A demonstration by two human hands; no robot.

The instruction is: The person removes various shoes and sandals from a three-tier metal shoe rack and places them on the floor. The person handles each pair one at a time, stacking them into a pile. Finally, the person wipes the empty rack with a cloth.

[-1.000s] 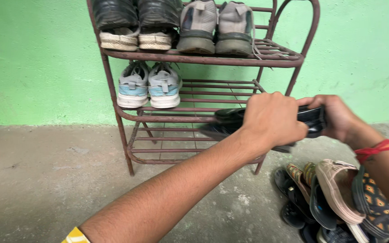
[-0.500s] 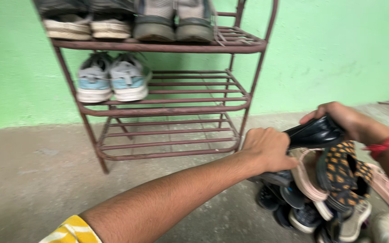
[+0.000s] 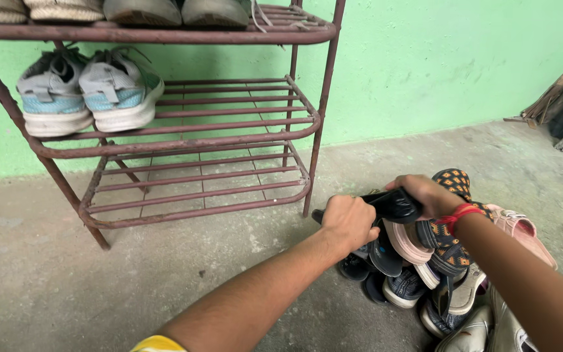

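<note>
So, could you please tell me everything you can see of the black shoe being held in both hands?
The black shoe is glossy and smooth, like polished leather or a synthetic. It lies roughly level just above the pile of footwear on the concrete floor. The left hand grips one end and the right hand wraps over the other, so only its middle shows; sole and fastening are hidden.

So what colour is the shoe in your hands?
The shoe is shiny black, seen from the head camera.

Even, soft daylight, faint shadows, no glare; sharp throughout with slight wide-angle bending at edges.
</note>
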